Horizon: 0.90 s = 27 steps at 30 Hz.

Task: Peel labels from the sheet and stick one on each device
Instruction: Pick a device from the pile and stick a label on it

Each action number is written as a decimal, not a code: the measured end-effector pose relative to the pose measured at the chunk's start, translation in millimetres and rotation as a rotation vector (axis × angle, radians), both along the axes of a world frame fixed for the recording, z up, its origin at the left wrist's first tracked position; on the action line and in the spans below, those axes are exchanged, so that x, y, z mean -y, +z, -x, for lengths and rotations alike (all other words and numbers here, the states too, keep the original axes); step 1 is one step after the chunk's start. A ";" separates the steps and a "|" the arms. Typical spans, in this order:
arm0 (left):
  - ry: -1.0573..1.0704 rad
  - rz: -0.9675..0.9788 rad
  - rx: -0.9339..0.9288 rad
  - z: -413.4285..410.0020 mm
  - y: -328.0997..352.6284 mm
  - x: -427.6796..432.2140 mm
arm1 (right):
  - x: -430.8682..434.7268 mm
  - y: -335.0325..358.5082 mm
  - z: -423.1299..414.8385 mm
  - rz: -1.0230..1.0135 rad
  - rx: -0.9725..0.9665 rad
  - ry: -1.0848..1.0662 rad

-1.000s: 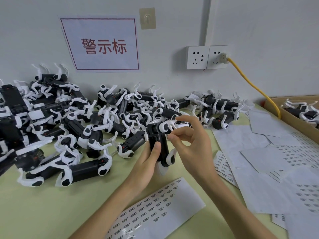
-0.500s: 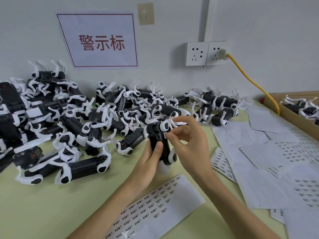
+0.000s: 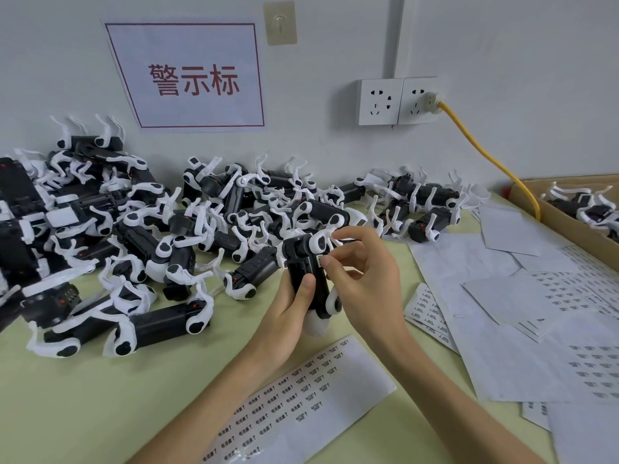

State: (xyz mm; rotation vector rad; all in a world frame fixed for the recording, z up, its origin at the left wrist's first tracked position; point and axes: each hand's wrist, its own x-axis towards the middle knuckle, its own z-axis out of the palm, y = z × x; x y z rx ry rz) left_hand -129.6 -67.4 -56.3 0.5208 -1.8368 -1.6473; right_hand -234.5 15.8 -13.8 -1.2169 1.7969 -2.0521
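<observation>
My left hand point(image 3: 288, 316) is wrapped round the lower body of a black robot-dog device point(image 3: 306, 272). The thumb lies flat on its front face and the fingers are curled behind, so the grip is closed firmly on it. I hold the device upright above the table point(image 3: 83, 396), its white legs pointing up and away from me. My right hand point(image 3: 365, 279) is narrowed to a pinch. The thumb tip sits on a small label point(image 3: 320, 261) at the device's right edge, the forefinger is hooked above it against a white leg, and the other fingers are loosely curled.

Just below my wrists lies the label sheet point(image 3: 335, 390), slanted, with rows of printed labels on its left half and bare backing on the right. There is open green tabletop to the left of my forearms.

Beyond the held device, a pile of devices point(image 3: 150, 236) runs along the wall and spreads out to the left. To the right, loose backing sheets point(image 3: 502, 329) overlap out to the table's edge. A cardboard box point(image 3: 549, 209) there holds more devices, and a yellow cable point(image 3: 485, 152) drops behind it.
</observation>
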 end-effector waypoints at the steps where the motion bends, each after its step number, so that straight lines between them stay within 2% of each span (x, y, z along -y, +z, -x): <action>1: -0.003 0.002 0.000 -0.2 0.0 0.0 | -0.1 -0.1 0.0 0.001 0.002 0.000; 14: -0.012 0.060 0.007 -0.2 -0.4 -0.3 | -1.8 -2.4 -1.8 0.022 0.027 -0.010; 21: -0.033 0.034 0.013 -2.2 2.5 -1.7 | 0.5 -6.1 10.1 -0.028 0.249 -0.003; 24: -0.037 -0.025 0.009 -4.2 3.4 0.0 | 2.1 -5.9 18.5 -0.137 0.398 0.128; 27: -0.043 -0.093 -0.004 -6.0 4.2 2.4 | 2.6 -4.3 19.5 -0.233 0.417 0.303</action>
